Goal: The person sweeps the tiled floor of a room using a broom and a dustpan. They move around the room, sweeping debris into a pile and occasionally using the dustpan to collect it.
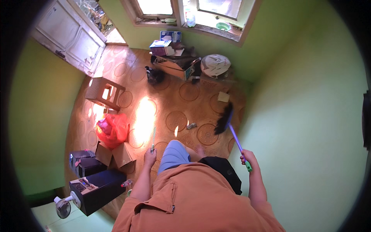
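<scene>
My right hand (249, 159) grips the purple handle of a broom (235, 136), close to its green end. The broom's black bristles (223, 119) are at floor level near the right wall, just below a small pale square piece (223, 97). In my left hand (150, 159) is what looks like a knife (153, 139), its thin blade pointing away from me. A small greyish object (191, 126), too small to name, lies on the patterned floor (189, 91) ahead of my feet.
Leftward are a brown stool (105, 94), a red plastic bag (113, 129), an open cardboard box (123, 155) and a black speaker cabinet (100, 188) with a small fan (63, 207). Boxes (171, 65), a black bag (154, 75) and a helmet (215, 65) line the window wall. A white door (72, 33) stands ajar.
</scene>
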Demonstrator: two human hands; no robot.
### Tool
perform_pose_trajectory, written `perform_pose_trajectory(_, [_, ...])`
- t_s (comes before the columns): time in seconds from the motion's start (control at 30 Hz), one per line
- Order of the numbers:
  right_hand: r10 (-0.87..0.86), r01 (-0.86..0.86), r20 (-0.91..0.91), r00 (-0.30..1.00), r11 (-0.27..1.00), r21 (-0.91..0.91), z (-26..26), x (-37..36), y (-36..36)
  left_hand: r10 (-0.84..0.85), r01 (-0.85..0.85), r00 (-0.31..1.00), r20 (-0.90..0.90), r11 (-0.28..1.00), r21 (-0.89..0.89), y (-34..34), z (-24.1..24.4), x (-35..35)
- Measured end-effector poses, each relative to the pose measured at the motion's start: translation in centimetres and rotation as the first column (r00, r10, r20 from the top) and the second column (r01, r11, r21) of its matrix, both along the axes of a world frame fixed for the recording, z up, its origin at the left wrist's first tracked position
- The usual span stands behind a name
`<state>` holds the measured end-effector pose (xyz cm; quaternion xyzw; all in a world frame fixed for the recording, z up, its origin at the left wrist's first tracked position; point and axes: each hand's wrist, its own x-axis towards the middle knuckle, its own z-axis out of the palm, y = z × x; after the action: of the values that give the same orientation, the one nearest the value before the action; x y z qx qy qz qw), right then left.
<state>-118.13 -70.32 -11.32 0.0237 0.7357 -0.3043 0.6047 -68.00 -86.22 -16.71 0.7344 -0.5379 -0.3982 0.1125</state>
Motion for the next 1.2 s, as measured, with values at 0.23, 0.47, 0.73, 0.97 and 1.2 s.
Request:
perform_pose_trajectory(0.23, [0.109,-0.109,0.037,0.993,0.994,0.003,8.7,3.2,-5.4,0.229,-0.233,0.970,0.079,0.971,0.051,6.7,-3.4,9.0])
perform_pose_trajectory(0.47, [0.430,-0.418,0.347,0.834,0.902,-0.113,11.5,10.7,-14.0,0.333,-0.371,0.919,0.210,0.910,0.183,13.2,-5.2,14.5])
perform_pose_trajectory(0.73, [0.454,-0.428,0.584,0.673,0.883,-0.194,0.7,27.7,-30.7,0.396,-0.399,0.916,0.057,0.891,0.218,5.5,-1.2,14.6])
perform_pose_trajectory(0.97, [0.164,-0.192,0.627,0.761,0.981,-0.024,-2.7,25.3,-32.6,0.470,-0.464,0.883,-0.006,0.872,0.155,0.8,-2.4,19.8])
perform_pose_trajectory(1.2, [0.238,-0.255,0.189,0.953,0.965,0.069,4.6,20.4,-27.4,0.412,-0.418,0.908,0.079,0.868,0.269,-1.8,-5.3,23.4])
